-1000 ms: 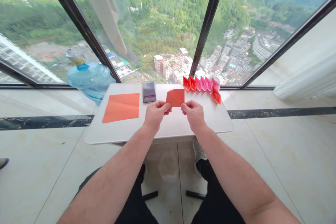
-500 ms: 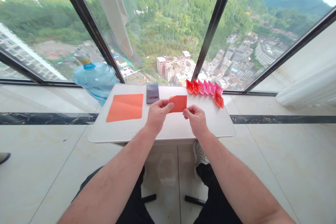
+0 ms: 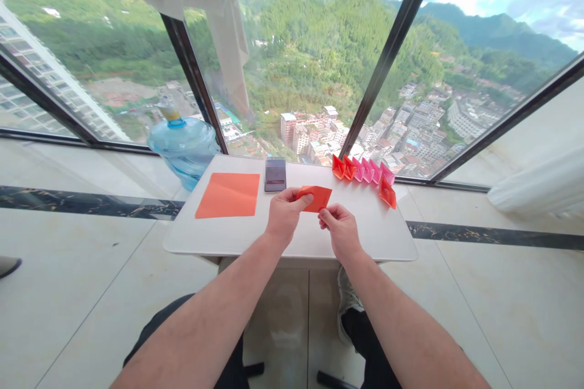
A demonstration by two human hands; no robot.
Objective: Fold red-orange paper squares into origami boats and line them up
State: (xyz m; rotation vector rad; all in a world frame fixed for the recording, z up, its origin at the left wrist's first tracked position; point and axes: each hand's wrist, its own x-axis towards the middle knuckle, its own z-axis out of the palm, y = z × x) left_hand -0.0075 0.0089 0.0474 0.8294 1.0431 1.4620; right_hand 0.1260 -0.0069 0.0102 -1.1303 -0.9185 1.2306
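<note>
A folded piece of orange paper point(image 3: 319, 197) is held up just above the white table point(image 3: 237, 240). My left hand point(image 3: 288, 213) grips its left side, thumb on the face toward me. At its lower right corner, my right hand point(image 3: 338, 223) pinches the paper between thumb and fingers. A flat orange sheet point(image 3: 229, 196) with faint creases lies to the left of my hands. Toward the back right stands a row of red and pink folded paper pieces point(image 3: 362, 170), with a single red folded piece point(image 3: 387, 193) in front of its right end.
A phone point(image 3: 275, 174) lies near the table's back edge. Behind the table's left corner stands a large blue water bottle point(image 3: 185, 146). Tall windows with dark frames point(image 3: 392, 55) rise close behind the table. My shoe point(image 3: 347, 304) is under the front edge.
The view has tilted up, so the table sits lower in the picture. The folded orange paper has turned, its right side now slanting, while both hands keep hold of it.
</note>
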